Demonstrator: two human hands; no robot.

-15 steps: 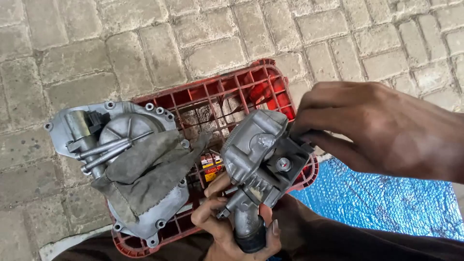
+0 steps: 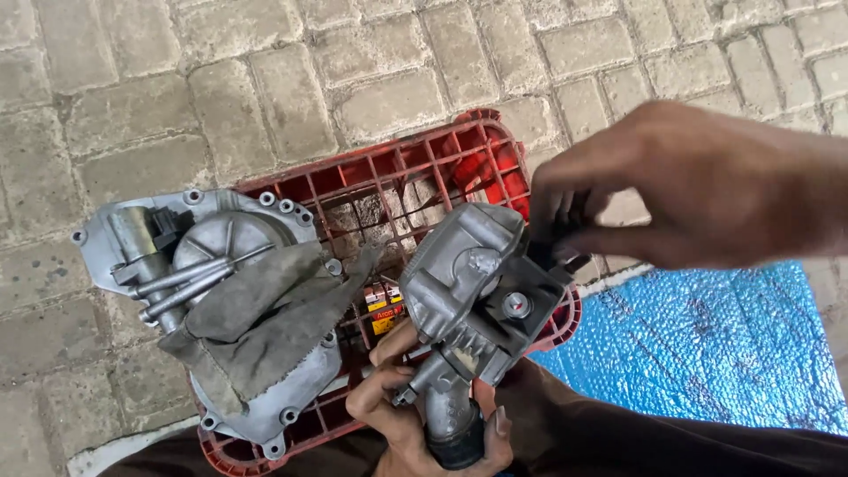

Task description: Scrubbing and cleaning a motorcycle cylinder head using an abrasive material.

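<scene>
Item: carburetor, grey cast metal, held above a red crate that lies upturned on paving.

Left hand: closed around the carburetor's lower neck, where a dark rubber sleeve is fitted; the part is kept tilted, neck towards the person.

Right hand: reached in from the right, fingertips pinched together on a small dark piece at the carburetor's upper right edge. What that piece is cannot be told; it is mostly hidden by the fingers.

Condition of the part: body whole, domed top in place, one screw seated in the side plate. No loose screws or removed pieces are seen near it.

Also on the crate: an engine cover, silver, with bolt lugs around its rim, to the left; a grey rag draped over its right half; two long bolts laid across it. A small orange-and-yellow box lies within the crate ribs, between cover and carburetor.

At the right: blue sheet spread on the ground.

Progress, as judged: the cover is already off and set aside; the carburetor is out in the hands and appears largely assembled, with work at its upper edge only begun. Any stripping or refitting seems left to do.
</scene>
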